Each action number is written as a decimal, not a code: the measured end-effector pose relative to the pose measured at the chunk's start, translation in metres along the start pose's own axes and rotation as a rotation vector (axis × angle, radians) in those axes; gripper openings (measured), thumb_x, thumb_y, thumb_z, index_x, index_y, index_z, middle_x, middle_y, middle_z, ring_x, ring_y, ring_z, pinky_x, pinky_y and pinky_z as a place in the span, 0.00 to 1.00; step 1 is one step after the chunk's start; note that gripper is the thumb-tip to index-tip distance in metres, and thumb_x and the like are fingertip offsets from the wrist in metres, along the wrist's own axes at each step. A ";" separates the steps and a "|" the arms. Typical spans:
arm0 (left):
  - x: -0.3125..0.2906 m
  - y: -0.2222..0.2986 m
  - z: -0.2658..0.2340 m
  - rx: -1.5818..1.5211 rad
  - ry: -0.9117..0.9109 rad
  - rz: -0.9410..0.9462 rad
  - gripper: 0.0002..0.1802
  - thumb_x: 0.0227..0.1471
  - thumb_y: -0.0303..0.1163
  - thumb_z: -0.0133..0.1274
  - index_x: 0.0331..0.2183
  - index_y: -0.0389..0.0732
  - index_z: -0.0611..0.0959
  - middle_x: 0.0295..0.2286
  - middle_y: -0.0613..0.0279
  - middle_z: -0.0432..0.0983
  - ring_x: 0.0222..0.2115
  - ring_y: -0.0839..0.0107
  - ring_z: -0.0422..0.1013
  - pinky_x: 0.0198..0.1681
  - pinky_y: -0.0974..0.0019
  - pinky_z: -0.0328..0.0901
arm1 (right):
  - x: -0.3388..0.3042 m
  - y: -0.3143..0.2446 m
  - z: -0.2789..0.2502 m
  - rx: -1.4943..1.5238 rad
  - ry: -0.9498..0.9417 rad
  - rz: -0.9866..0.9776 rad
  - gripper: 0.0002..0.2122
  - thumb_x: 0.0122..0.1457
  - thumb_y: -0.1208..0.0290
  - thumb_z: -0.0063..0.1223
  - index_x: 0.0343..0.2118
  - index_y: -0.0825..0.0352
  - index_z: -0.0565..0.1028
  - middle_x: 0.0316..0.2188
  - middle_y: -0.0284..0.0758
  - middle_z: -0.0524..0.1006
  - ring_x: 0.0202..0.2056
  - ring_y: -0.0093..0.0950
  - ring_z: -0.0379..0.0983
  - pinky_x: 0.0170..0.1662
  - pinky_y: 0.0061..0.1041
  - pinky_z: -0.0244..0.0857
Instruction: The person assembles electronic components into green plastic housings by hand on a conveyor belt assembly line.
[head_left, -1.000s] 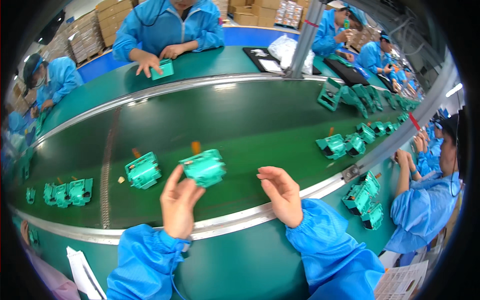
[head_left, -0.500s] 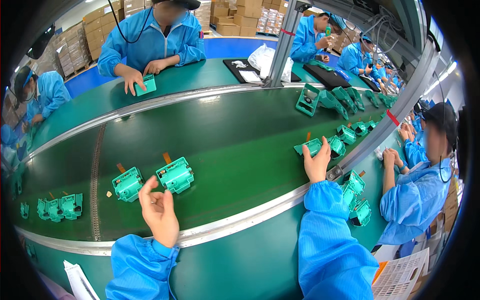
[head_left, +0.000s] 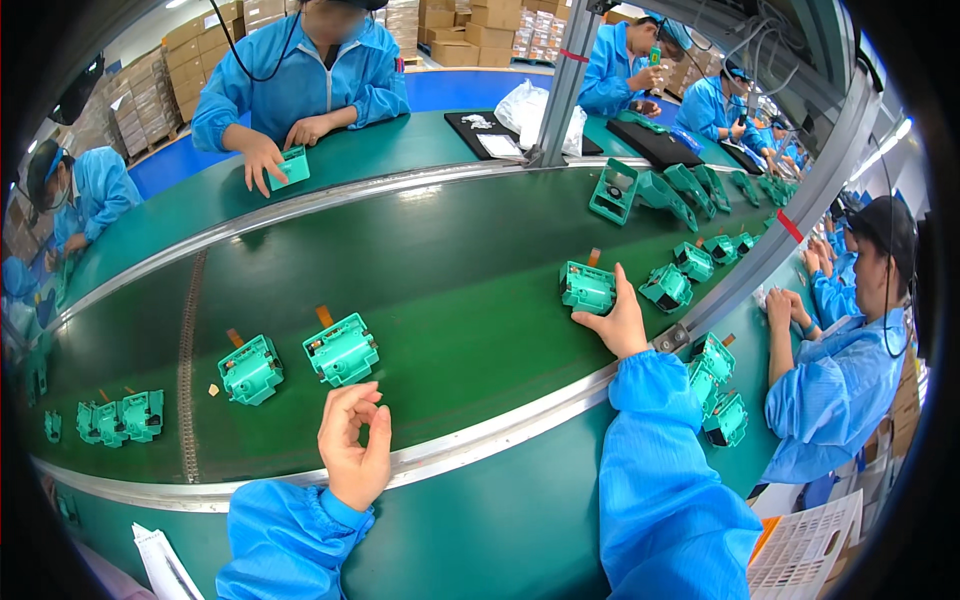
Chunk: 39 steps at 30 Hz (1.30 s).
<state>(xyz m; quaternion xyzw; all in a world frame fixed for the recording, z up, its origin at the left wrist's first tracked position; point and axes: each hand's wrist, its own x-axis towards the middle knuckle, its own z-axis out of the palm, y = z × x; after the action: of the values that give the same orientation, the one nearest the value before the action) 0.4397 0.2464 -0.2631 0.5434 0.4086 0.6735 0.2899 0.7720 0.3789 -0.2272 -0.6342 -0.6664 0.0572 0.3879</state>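
My right hand has its thumb along the near edge and its fingers along the right side of a green plastic housing with an orange tab, gripping it at the belt. My left hand hovers over the belt's near rail, fingers loosely curled and thumb apart, holding nothing. Just beyond it lies another green housing, with an orange tab at its top. A similar housing sits to its left. More tabbed housings lie right of my right hand.
The green conveyor belt runs between metal rails. Several green shells lie on its far right. A metal post rises beside my right arm, near stacked housings. Co-workers in blue sit across the belt and at right.
My right hand has closed around the housing, which has shifted left and turned slightly. My left hand has drawn back toward me and rightward, away from the housings. The belt's housings have drifted slightly left.
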 end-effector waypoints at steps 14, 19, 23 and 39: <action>-0.007 0.000 0.008 -0.161 -0.228 -0.096 0.15 0.45 0.17 0.50 0.39 0.33 0.72 0.34 0.60 0.66 0.34 0.74 0.65 0.38 0.72 0.63 | -0.039 -0.075 0.021 0.068 -0.125 -0.376 0.28 0.33 0.74 0.63 0.42 0.70 0.65 0.40 0.41 0.63 0.40 0.35 0.65 0.42 0.27 0.63; 0.000 0.006 0.010 -0.453 -0.279 -0.343 0.28 0.48 0.25 0.48 0.51 0.34 0.60 0.44 0.51 0.63 0.40 0.64 0.66 0.42 0.62 0.64 | -0.058 -0.107 0.014 0.297 -0.303 -0.504 0.29 0.32 0.76 0.62 0.43 0.68 0.66 0.40 0.41 0.63 0.43 0.36 0.62 0.47 0.29 0.59; 0.003 0.005 0.003 -0.748 -0.245 -0.498 0.30 0.49 0.21 0.46 0.53 0.36 0.57 0.46 0.50 0.60 0.42 0.64 0.65 0.45 0.62 0.64 | -0.072 -0.123 0.017 0.369 -0.405 -0.575 0.30 0.32 0.77 0.62 0.44 0.69 0.65 0.41 0.41 0.62 0.44 0.36 0.61 0.48 0.29 0.57; 0.007 0.004 0.009 -0.717 -0.232 -0.543 0.33 0.45 0.17 0.48 0.53 0.35 0.57 0.41 0.51 0.68 0.39 0.68 0.68 0.41 0.65 0.66 | -0.090 -0.123 0.031 1.622 -0.854 0.359 0.25 0.52 0.75 0.49 0.53 0.70 0.56 0.48 0.38 0.62 0.49 0.29 0.61 0.50 0.30 0.56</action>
<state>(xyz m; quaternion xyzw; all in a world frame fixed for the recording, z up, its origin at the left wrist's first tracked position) 0.4470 0.2520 -0.2556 0.3540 0.2421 0.6067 0.6693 0.6456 0.2890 -0.2188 -0.1880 -0.4010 0.7922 0.4198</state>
